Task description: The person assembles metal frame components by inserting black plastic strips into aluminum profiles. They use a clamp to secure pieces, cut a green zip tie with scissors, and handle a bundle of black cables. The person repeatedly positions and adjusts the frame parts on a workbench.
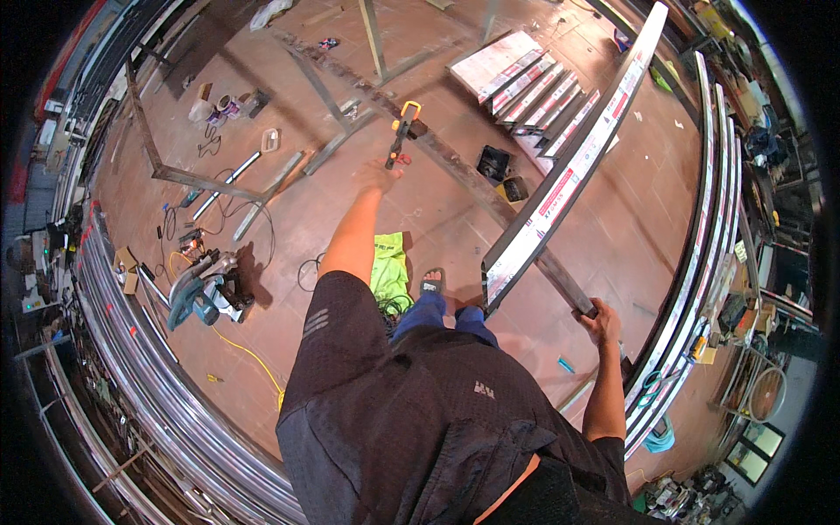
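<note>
Through the head camera I'm watching the left hand reaching far out, fingers closing around the handle of a black-and-orange clamp that is sitting on a long dark metal bar; exactly how tightly it's gripping I cannot tell. The right hand is wrapping around the near end of that same bar, fingers curled shut on it. A wrapped metal rail is resting across the bar, slanting up toward the stacked profiles. I'm judging that if the clamp loosens while the bar is being held at one end only, the bar could twist and the rail slide off toward the sandalled foot. A circular saw is lying well to the left.
</note>
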A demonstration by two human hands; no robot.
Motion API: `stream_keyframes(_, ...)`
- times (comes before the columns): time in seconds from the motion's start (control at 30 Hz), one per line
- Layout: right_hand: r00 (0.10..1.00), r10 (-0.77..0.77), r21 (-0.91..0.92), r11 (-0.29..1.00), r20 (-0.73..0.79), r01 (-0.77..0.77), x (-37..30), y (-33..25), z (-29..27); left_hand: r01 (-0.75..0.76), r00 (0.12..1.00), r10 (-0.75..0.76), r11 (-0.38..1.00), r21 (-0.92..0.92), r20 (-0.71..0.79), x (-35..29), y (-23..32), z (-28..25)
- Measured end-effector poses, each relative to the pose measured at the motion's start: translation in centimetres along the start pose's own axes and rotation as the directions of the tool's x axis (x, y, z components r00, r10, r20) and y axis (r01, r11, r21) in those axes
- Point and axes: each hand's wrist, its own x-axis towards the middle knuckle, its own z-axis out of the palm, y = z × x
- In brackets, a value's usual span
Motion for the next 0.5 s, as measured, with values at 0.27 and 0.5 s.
stream_keyframes(0.27,0.997,0.056,-0.011,0.998,0.047,-0.056,0.1,-0.5,-0.4,-0.126,0.992,0.126,0.992,-0.014,-0.003,-0.8,1.0,1.3)
stream_keyframes(0.5,0.999,0.047,-0.01,0.999,0.026,-0.047,0.0,-0.6,-0.5,-0.239,0.971,0.238,0.969,-0.055,-0.027,-0.1,0.5,2.7)
